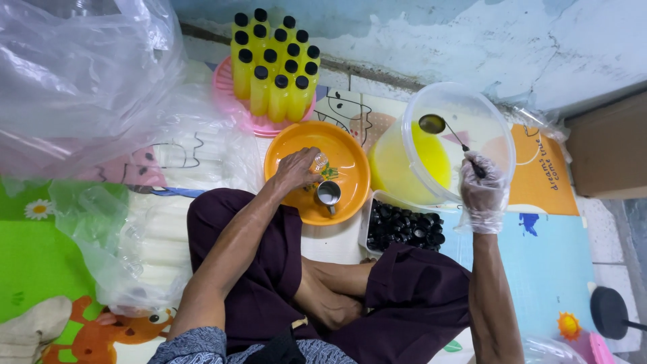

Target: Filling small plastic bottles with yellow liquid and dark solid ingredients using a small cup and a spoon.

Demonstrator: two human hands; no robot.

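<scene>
From the head view, the person sits cross-legged on a floor mat [539, 243] printed with cartoons. The left hand [294, 170] is curled around a small clear bottle [319, 162], gripping it tilted over an orange bowl [354, 145]; the bottle pokes out past the fingertips, and how full it is cannot be told. Just below that hand, inside the bowl, stands a small metal funnel [329, 193], near the bottle but not touching it. The right hand [482, 192], in a thin clear plastic glove, is closed on the handle of a ladle [433, 124]; the ladle's round cup is raised above and to the left of the hand, over the mouth of a clear bucket [495, 128] that holds yellow liquid [397, 162]. The bucket sits between the two hands, touching the bowl's right side. Below the bucket, left of the right hand, lies a white tray [368, 222] full of black caps [404, 228]. Beyond the left hand, a pink tray [226, 98] carries a cluster of filled bottles [273, 64], yellow with black caps, standing upright. To the left of the left arm spread large clear plastic bags [87, 87], one holding rows of empty bottles [158, 236].
</scene>
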